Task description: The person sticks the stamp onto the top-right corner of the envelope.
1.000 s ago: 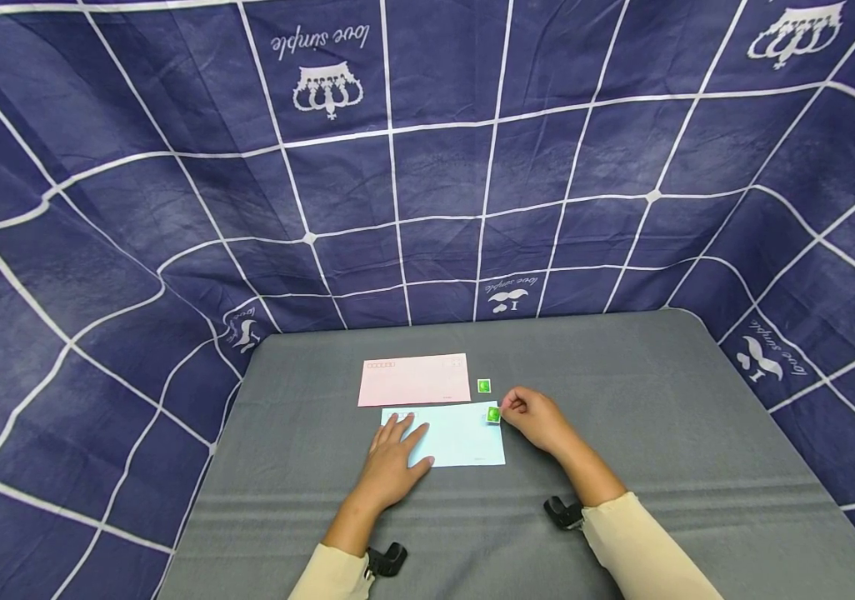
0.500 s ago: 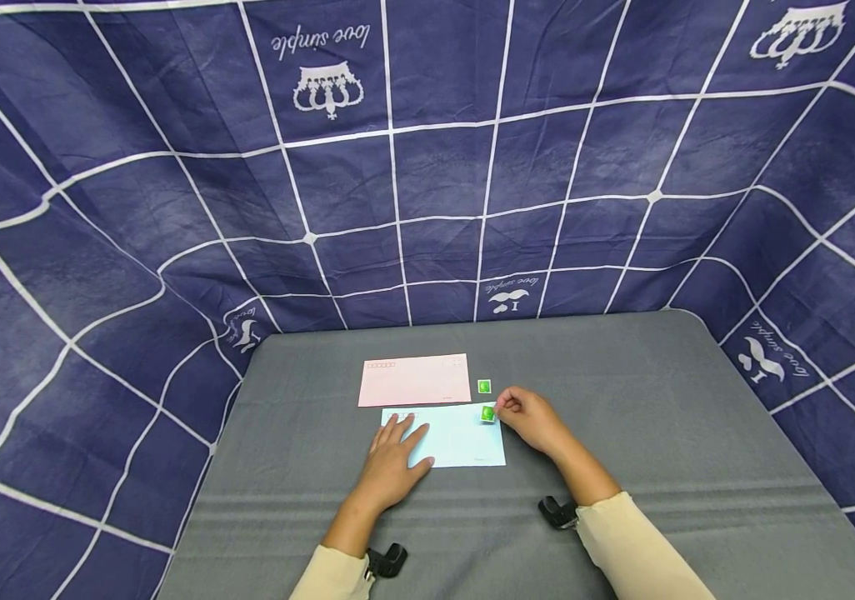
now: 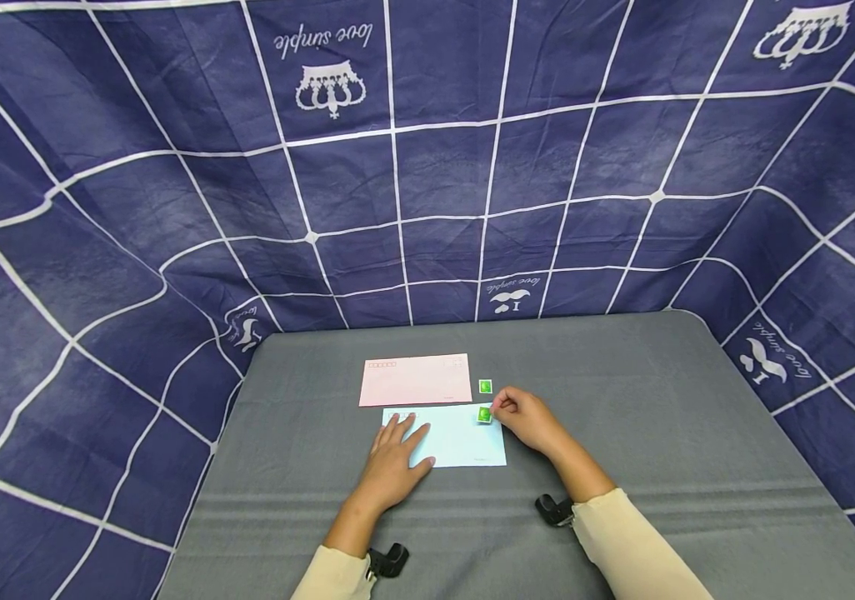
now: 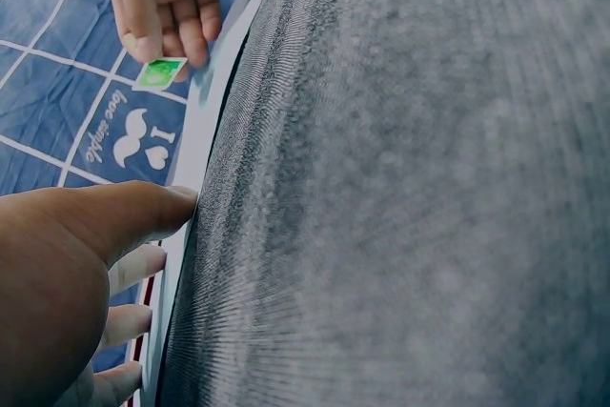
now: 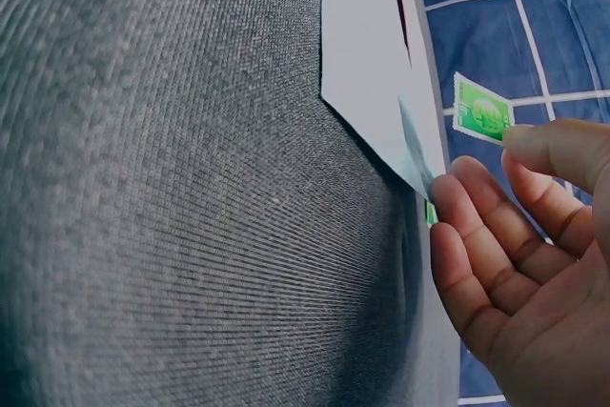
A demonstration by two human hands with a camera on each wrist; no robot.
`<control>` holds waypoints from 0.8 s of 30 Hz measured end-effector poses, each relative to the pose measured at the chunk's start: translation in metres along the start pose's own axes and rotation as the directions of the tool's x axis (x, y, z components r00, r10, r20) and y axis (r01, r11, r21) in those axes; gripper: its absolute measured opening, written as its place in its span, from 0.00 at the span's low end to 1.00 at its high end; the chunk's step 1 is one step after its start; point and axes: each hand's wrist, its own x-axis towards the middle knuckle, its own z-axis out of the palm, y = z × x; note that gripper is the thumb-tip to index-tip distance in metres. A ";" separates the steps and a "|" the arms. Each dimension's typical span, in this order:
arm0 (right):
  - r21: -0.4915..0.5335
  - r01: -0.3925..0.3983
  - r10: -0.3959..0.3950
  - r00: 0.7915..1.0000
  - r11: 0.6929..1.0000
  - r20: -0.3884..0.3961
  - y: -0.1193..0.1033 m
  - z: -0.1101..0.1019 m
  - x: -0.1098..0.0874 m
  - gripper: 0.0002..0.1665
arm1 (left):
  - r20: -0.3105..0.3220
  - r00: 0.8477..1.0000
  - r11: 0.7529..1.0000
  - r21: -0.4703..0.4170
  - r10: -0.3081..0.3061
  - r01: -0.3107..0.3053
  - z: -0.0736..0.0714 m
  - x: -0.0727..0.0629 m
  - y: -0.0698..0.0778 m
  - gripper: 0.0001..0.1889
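Note:
A light blue envelope (image 3: 457,442) lies on the grey cloth. My left hand (image 3: 392,462) rests on its left part with the fingers spread. Between thumb and finger, my right hand (image 3: 528,418) pinches a green stamp with a white border (image 3: 483,415) by its edge, over the envelope's upper right corner. In the right wrist view the stamp (image 5: 483,110) is held up apart from the paper, and the other fingers are loosely bent near the envelope's edge. The left wrist view also has the pinched stamp (image 4: 159,73) above the envelope (image 4: 212,92).
Just behind the blue envelope lies a pink envelope (image 3: 416,381). A second green stamp (image 3: 485,387) lies on the cloth to its right. Blue cloth with white lines (image 3: 442,167) rises behind and beside the grey table (image 3: 660,400).
My right hand has shifted a little to the left, carrying the stamp from the envelope's right edge to over its upper right corner. The left hand keeps its place.

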 end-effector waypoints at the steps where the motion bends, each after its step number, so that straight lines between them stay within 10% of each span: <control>1: -0.001 -0.002 0.002 1.000 1.000 0.002 0.000 0.000 0.001 0.04 | 0.000 1.000 1.000 0.000 0.000 0.000 0.000 0.000 0.000 0.30; 24: -0.024 -0.040 0.040 0.999 0.999 0.026 0.006 0.008 0.010 0.03 | 0.000 1.000 1.000 -0.008 0.010 -0.010 -0.001 -0.001 0.000 0.30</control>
